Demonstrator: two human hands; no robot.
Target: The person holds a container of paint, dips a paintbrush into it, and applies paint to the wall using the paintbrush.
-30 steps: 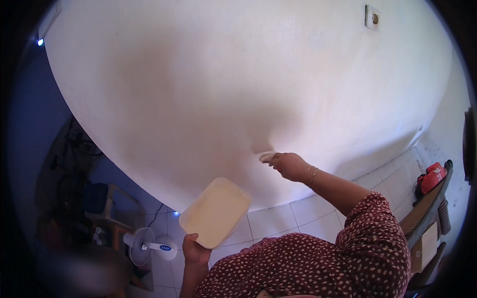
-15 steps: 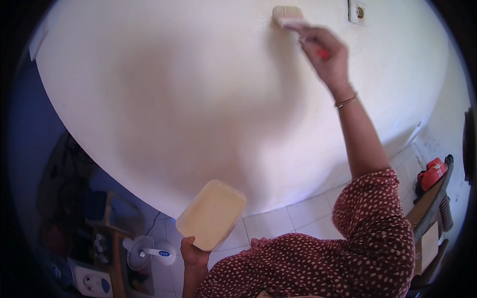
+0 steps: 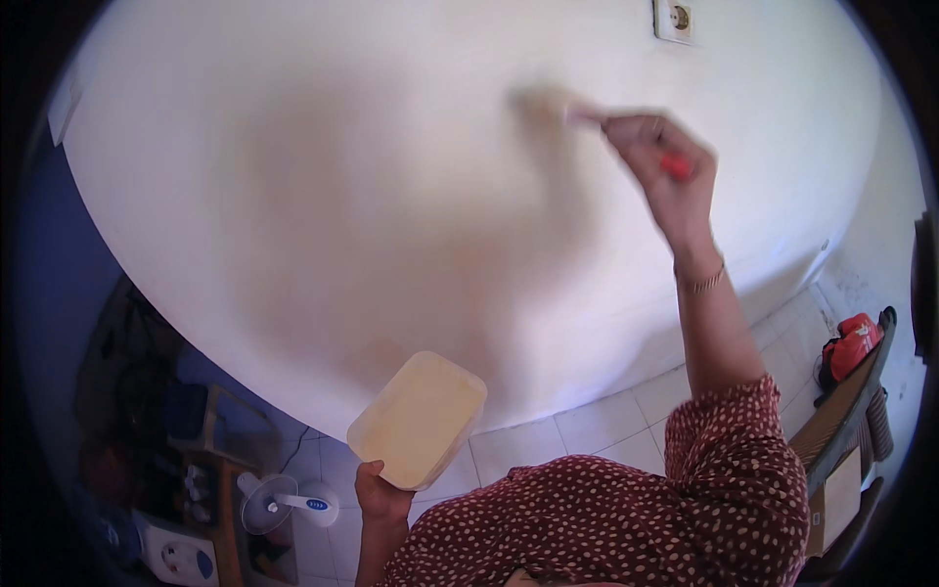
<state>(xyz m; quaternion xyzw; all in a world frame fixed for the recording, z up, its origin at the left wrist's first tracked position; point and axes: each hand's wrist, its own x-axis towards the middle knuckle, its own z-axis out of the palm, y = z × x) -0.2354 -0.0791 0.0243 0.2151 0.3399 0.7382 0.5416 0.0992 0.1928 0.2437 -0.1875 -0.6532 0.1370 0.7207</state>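
My right hand [image 3: 670, 166] grips a paintbrush [image 3: 585, 113] by its handle, whose red end shows at the palm. The bristles are smeared by motion in front of the pale wall [image 3: 391, 176], and I cannot tell whether they touch it. Low in front of me, my left hand [image 3: 383, 494] holds a rectangular plastic tub [image 3: 419, 416] by its near-left corner, thumb over the rim. Cream-coloured paint appears to fill the tub.
A wall socket [image 3: 675, 20] sits at the upper right. White floor tiles [image 3: 514, 455] run along the wall's foot. At lower left stand a white fan [image 3: 284, 504] and a wooden shelf [image 3: 227, 509]. A bench [image 3: 841, 391] with a red bag [image 3: 853, 344] is at the right.
My right hand has come down and slightly right with the paintbrush, lower on the wall. The brush now points more to the left. My left hand and the tub have hardly moved.
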